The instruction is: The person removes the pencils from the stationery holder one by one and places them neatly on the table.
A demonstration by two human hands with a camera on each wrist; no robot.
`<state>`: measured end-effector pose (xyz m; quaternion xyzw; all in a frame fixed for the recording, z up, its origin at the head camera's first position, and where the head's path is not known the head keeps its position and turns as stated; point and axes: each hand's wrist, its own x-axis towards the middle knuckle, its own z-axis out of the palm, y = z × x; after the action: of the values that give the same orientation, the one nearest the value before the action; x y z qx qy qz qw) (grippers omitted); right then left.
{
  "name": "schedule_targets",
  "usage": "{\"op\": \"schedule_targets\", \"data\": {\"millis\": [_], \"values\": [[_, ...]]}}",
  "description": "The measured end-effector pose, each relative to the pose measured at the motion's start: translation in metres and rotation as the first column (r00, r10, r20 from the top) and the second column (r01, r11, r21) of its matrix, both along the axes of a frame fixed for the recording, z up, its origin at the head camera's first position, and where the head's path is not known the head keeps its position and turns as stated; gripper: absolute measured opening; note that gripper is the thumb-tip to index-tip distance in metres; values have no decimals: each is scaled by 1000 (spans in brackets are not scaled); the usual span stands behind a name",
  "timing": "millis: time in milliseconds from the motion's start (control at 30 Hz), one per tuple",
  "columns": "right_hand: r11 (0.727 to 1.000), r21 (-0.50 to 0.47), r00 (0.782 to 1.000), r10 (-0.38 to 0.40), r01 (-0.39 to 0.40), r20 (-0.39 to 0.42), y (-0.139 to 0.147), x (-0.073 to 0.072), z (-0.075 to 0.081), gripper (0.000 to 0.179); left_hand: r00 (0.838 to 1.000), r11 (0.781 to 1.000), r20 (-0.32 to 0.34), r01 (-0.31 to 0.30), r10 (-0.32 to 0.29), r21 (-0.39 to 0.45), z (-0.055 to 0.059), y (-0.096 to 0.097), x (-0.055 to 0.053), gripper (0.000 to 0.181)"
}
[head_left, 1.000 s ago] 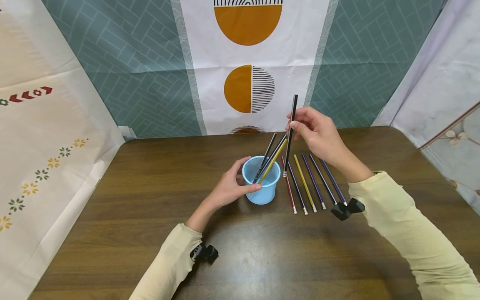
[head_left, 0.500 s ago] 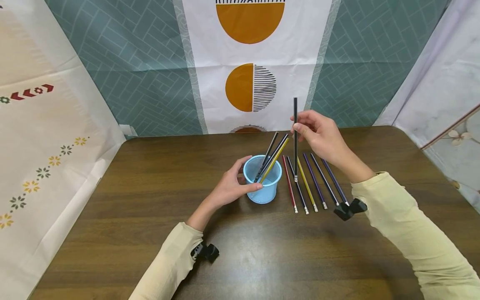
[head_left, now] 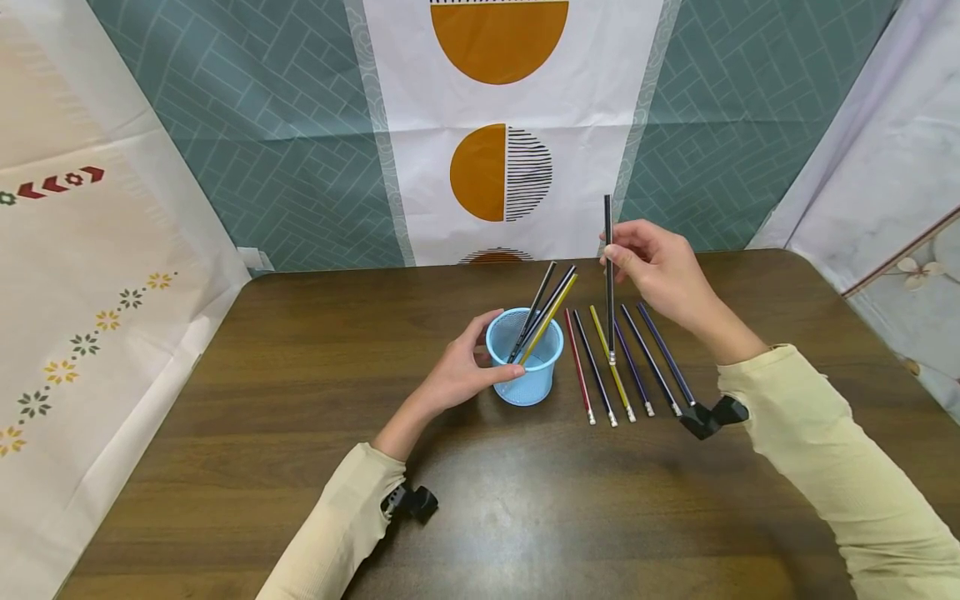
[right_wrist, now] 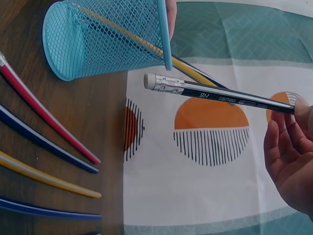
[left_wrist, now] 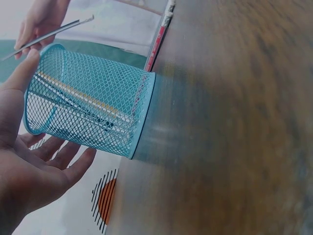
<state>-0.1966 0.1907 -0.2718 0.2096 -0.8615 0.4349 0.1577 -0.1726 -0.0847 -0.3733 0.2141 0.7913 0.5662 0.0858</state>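
Observation:
My left hand holds a light blue mesh pencil cup upright on the table, thumb and fingers on opposite sides near its rim. Several pencils lean rightward inside, among them a yellow pencil and a black pencil. To the right, my right hand pinches another black pencil between thumb and fingers. It stands nearly vertical in the air with its eraser end down, apart from the cup. The right wrist view shows its white eraser and metal band closely.
A row of pencils lies right of the cup: a red pencil nearest it, then dark, yellow, purple and blue ones, below the raised pencil. A patterned cloth hangs behind the wooden table.
My right hand has moved right with the black pencil, from beside the cup's rim to over the row, and the pencil has swung from tilted to nearly vertical. My left hand stays on the cup.

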Motion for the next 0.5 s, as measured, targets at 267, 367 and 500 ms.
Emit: {"op": "schedule_targets", "data": {"millis": [267,367,500], "values": [[1000,-17,1000,-20,20,23,11,-2,-3,22,1000,1000,-4,3,-3,14,-1,0,1,85],[999,-19,999,-33,34,31,15,-3,-4,22,1000,1000,-17,0,1,17,-1,0,1,84],[998,-17,997,-58,59,51,19,-4,-6,20,1000,1000,-27,-3,4,15,-1,-1,2,83]]}}
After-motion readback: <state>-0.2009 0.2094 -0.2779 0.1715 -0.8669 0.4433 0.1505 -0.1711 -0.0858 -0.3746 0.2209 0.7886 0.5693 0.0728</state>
